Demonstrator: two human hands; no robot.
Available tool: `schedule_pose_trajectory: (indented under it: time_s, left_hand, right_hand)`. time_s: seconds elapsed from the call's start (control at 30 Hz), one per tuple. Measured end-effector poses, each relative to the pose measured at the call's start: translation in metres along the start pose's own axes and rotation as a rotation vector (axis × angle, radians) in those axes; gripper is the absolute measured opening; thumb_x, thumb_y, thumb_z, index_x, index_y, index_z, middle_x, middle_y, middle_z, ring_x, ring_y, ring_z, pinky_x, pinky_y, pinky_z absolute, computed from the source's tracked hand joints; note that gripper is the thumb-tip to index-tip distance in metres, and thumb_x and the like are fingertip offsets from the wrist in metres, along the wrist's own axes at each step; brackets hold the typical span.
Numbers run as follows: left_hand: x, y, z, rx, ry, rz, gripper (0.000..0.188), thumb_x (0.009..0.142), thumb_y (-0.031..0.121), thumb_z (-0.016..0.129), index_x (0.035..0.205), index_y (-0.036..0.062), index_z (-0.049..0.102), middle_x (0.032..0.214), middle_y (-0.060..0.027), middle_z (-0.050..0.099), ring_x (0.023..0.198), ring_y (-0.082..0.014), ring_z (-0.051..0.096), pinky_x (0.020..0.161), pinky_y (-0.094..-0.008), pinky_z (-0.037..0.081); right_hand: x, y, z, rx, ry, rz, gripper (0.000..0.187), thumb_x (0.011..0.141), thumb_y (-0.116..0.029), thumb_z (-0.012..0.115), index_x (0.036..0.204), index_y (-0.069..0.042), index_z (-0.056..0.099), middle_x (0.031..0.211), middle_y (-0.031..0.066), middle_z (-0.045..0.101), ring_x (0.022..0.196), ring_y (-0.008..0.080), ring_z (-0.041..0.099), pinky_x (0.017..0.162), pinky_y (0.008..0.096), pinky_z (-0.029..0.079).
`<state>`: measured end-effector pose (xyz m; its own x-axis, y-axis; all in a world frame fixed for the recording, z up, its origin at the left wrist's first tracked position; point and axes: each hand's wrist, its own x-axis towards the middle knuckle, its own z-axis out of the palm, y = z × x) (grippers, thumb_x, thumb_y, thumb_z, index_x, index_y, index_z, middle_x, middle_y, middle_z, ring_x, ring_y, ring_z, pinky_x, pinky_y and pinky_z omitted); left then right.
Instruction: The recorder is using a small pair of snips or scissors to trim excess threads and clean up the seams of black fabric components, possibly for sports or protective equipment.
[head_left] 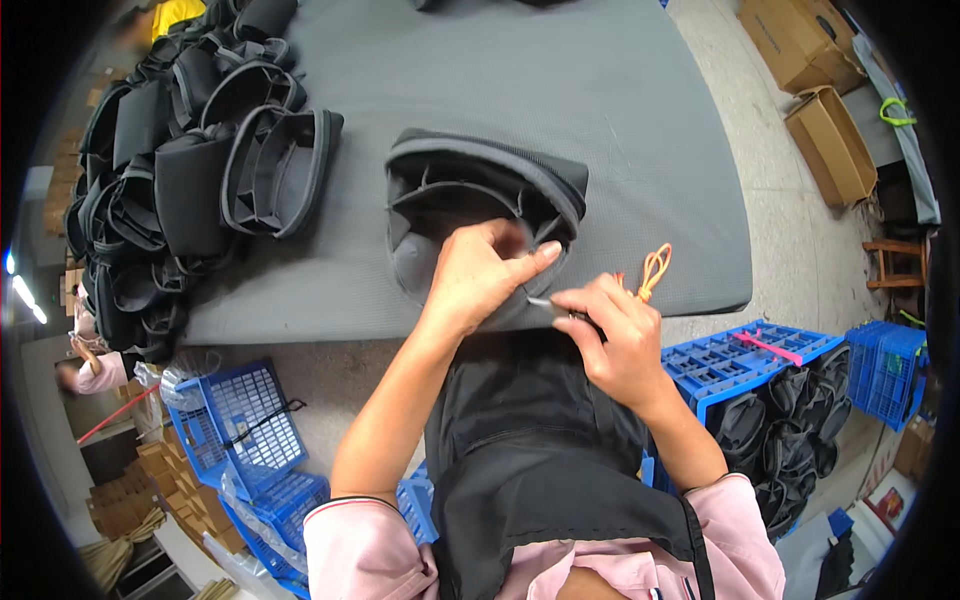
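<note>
An open dark grey zip pouch with inner dividers lies near the front edge of the grey padded table. My left hand grips its near rim, the fingers reaching inside and partly hidden, the thumb pointing right along the edge. Close beside it, my right hand is closed around small thread snips. Their silver tip points at the pouch's near edge, and most of the handle is hidden by my fingers. An orange cord loop sticks up behind that hand.
Several similar pouches are piled on the left of the grey table. Blue crates stand below left; another blue crate with pouches is at right. Cardboard boxes lie on the floor far right. Another person is at far left.
</note>
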<state>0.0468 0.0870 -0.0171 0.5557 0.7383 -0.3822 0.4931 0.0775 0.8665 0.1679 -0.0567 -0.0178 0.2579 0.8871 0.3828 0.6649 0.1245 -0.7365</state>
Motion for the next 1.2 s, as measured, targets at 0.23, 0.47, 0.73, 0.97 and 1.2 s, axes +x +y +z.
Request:
schedule_pose_trajectory:
  time_s: [0.23, 0.47, 0.73, 0.97, 1.2]
  left_hand:
    - [-0.022, 0.024, -0.020, 0.225, -0.180, 0.237, 0.043, 0.083, 0.026, 0.063, 0.106, -0.0098, 0.058, 0.099, -0.0218, 0.062, 0.091, -0.0306, 0.063, 0.079, -0.0351, 0.049]
    - [-0.071, -0.013, 0.000, 0.694, 0.290, 0.698, 0.063, 0.069, 0.007, 0.071, 0.125, 0.0014, 0.043, 0.123, -0.0192, 0.048, 0.109, -0.0378, 0.050, 0.091, -0.0411, 0.043]
    - [-0.059, -0.007, -0.015, 0.434, 0.347, 0.632, 0.027, 0.072, 0.002, 0.070, 0.098, 0.0006, 0.060, 0.088, -0.0142, 0.063, 0.077, -0.0305, 0.063, 0.067, -0.0360, 0.051]
    - [-0.040, 0.010, -0.037, 0.293, -0.302, 0.263, 0.030, 0.079, 0.029, 0.071, 0.086, 0.0004, 0.066, 0.084, -0.0114, 0.063, 0.073, -0.0211, 0.058, 0.066, -0.0330, 0.044]
    - [-0.039, 0.012, -0.027, -0.019, -0.532, 0.032, 0.029, 0.086, 0.026, 0.066, 0.096, -0.0003, 0.065, 0.083, 0.0019, 0.058, 0.078, -0.0066, 0.049, 0.072, -0.0237, 0.041]
  right_hand:
    - [0.014, 0.017, 0.015, 0.243, 0.038, 0.089, 0.030, 0.067, 0.004, 0.068, 0.095, -0.006, 0.063, 0.073, 0.0065, 0.052, 0.059, 0.0251, 0.053, 0.054, 0.0335, 0.043]
    - [0.017, 0.013, 0.045, 0.201, 0.162, -0.034, 0.024, 0.066, 0.006, 0.069, 0.086, -0.005, 0.064, 0.068, 0.0079, 0.051, 0.057, 0.0222, 0.053, 0.051, 0.0324, 0.041]
    - [0.046, 0.005, 0.011, -0.036, -0.075, -0.141, 0.015, 0.071, -0.006, 0.065, 0.086, -0.008, 0.064, 0.075, 0.0043, 0.059, 0.063, 0.0255, 0.062, 0.050, 0.0361, 0.048]
    - [0.080, 0.022, -0.026, 0.197, -0.715, -0.162, 0.027, 0.077, -0.025, 0.070, 0.087, -0.001, 0.061, 0.083, 0.0095, 0.062, 0.077, 0.0316, 0.059, 0.064, 0.0390, 0.044]
    - [0.063, 0.051, -0.014, 0.412, -0.512, -0.153, 0.019, 0.075, -0.016, 0.072, 0.079, -0.001, 0.062, 0.078, 0.0097, 0.059, 0.070, 0.0292, 0.058, 0.060, 0.0369, 0.043]
